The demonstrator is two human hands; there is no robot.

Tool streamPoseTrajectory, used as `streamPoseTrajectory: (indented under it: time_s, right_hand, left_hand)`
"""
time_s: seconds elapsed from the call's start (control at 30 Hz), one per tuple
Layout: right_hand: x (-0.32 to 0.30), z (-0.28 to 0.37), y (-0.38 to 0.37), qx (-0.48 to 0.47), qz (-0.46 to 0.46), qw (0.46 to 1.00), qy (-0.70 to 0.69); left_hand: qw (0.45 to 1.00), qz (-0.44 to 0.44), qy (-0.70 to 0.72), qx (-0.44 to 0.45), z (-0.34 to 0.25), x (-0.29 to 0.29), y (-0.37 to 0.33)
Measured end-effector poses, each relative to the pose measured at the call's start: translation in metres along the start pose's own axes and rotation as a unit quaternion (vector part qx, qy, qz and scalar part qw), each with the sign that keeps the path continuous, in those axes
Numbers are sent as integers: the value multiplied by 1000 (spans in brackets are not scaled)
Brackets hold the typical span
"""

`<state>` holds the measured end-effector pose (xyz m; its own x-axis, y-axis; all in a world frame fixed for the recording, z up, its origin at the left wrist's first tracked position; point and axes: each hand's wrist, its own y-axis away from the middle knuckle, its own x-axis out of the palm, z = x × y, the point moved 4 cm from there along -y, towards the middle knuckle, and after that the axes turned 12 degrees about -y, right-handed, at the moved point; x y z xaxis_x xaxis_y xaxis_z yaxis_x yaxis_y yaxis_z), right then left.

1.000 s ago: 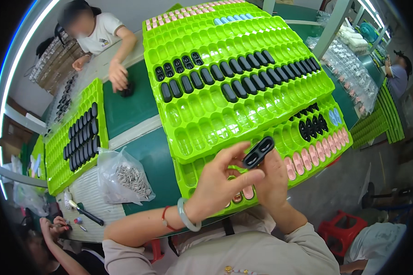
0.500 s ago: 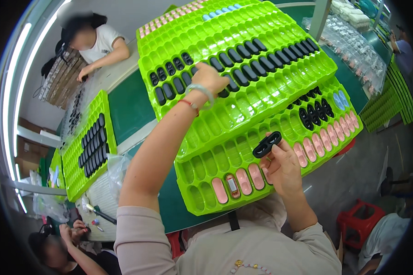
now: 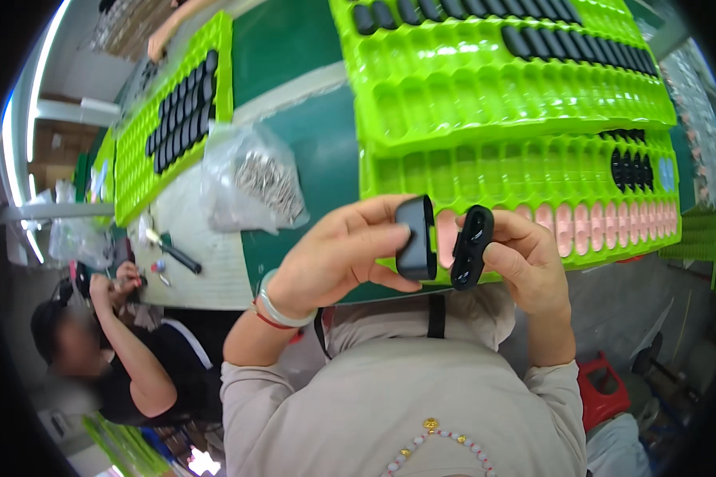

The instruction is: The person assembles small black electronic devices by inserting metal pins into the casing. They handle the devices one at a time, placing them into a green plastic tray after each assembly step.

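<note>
In front of my body, my left hand grips a smooth black oval shell with its open side turned right. My right hand holds a glossy black oval insert with rounded hollows, tilted nearly upright. A narrow gap separates the two parts. Beyond my hands lies a lime-green moulded tray; pink oval pieces fill part of its near row. A second green tray overlaps it and carries rows of black oval shells.
A clear plastic bag of small metal parts rests on the table to the left, beside another green tray of black shells. A black-handled tool lies near a seated co-worker. A red stool stands at the right.
My left hand has come back from the upper tray with a black shell, close to the right hand's insert. The insert has turned more upright. The view has shifted left and downward.
</note>
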<state>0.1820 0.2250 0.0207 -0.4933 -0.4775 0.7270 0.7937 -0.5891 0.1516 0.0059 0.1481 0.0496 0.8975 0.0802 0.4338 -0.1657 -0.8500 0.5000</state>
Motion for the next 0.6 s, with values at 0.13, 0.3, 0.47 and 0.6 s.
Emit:
streamPoseTrajectory:
  time_s: [0.13,0.3,0.47,0.6]
  right_hand:
    - [14,-20,-11,129,1,989,67]
    - [28,-29,-20,200,-20,974,110]
    - [40,-34,-25,218,-31,967,124]
    - [44,-36,-27,238,-27,961,136]
  left_hand:
    - [999,-47,-14,-1,29,-16,22]
    - [999,-42,-18,5,32,-31,36]
    - [999,-34,-22,16,35,-45,39]
    - [1000,-27,-4,8,37,-50,39]
